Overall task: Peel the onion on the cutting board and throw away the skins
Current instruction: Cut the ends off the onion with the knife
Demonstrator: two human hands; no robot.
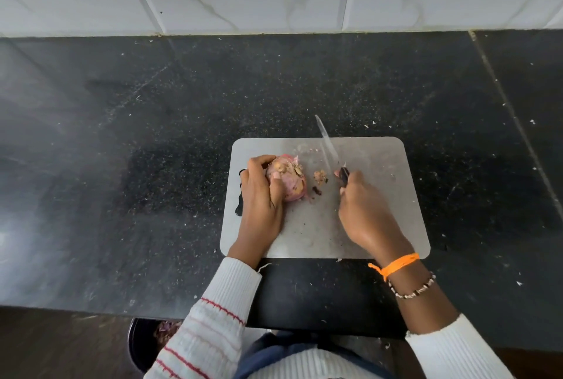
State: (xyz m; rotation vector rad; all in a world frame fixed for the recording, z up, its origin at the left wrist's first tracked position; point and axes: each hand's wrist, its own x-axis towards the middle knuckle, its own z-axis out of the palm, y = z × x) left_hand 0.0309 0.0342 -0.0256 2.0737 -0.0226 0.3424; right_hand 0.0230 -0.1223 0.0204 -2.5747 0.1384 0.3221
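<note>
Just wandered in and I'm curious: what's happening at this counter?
A person is peeling an onion on a grey cutting board. The left hand grips the onion, which still wears most of its pinkish skin. The right hand holds a knife, its blade pointing away over the board. A small cut-off piece and some skin bits lie between the hands. Nothing looks thrown away yet from the board.

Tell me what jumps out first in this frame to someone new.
First, the grey cutting board on the black speckled countertop, with both hands over it. The left hand grips a pinkish onion still mostly in its skin, and the right hand holds a knife pointing away, blade blurred. Small cut scraps lie between them, and the orange wrist thread on the right wrist stands out.
</note>
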